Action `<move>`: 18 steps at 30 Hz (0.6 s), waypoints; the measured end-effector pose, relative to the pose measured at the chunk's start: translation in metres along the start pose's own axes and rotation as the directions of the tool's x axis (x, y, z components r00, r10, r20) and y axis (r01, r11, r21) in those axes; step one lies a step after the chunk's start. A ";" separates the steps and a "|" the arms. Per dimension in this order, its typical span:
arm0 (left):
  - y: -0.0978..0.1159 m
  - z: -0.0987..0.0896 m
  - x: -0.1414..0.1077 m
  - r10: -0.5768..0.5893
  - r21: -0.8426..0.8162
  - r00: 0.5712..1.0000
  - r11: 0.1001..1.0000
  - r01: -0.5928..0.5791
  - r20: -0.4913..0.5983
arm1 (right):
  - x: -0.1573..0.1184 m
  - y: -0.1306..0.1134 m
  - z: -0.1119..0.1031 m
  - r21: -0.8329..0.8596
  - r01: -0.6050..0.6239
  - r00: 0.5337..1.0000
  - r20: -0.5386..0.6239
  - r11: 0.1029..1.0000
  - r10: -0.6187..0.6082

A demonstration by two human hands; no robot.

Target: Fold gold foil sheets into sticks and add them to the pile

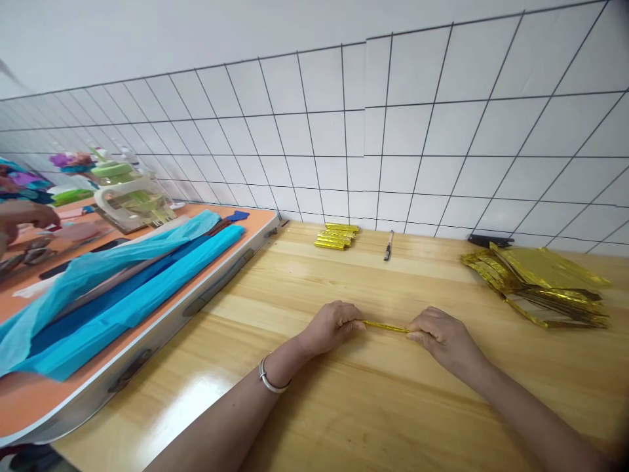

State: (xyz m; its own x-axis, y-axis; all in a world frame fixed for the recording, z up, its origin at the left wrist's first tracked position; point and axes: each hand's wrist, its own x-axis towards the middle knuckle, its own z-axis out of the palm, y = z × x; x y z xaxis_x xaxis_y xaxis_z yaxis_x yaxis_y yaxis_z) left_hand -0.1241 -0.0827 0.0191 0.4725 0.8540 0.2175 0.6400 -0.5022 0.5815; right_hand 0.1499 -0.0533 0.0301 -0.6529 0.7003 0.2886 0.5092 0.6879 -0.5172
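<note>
A thin strip of gold foil stretches level between my two hands, just over the wooden table. My left hand, with a silver bangle at its wrist, pinches one end. The other end is pinched by my right hand. Beyond the hands, several folded gold foil strips lie side by side near the wall. To their right is a small utility knife. At the right, a loose stack of gold foil sheets spreads over the table.
A black object sits behind the foil stack, against the tiled wall. On the left, an orange-topped table bears blue crepe paper and a green-lidded bottle. Another person's hand is at the far left.
</note>
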 end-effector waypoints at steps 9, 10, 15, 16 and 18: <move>0.008 0.009 0.004 -0.265 -0.543 0.951 0.828 0.140 -0.158 | 0.000 -0.011 0.002 0.106 -0.129 0.991 -0.016 0.986 0.132; 0.010 0.011 0.004 -0.332 -0.636 0.927 0.756 0.153 -0.172 | 0.000 -0.013 0.005 0.133 -0.166 0.985 -0.022 0.977 0.170; 0.028 0.018 0.005 -0.497 -0.908 0.855 0.410 0.081 -0.148 | -0.001 -0.018 0.017 0.191 -0.275 0.956 -0.047 0.942 0.289; 0.031 0.019 0.005 -0.513 -0.935 0.848 0.348 0.066 -0.131 | -0.001 -0.018 0.019 0.186 -0.273 0.957 -0.050 0.944 0.287; 0.036 0.020 0.005 -0.532 -0.967 0.842 0.249 0.055 -0.090 | -0.001 -0.017 0.022 0.157 -0.251 0.963 -0.058 0.955 0.263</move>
State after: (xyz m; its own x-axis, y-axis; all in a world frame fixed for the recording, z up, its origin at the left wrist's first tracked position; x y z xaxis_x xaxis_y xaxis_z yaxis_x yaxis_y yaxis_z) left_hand -0.0864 -0.0997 0.0252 0.0028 0.9984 -0.0563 -0.4003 0.0527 0.9149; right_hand 0.1295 -0.0705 0.0208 -0.4622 0.8664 0.1891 0.5625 0.4512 -0.6928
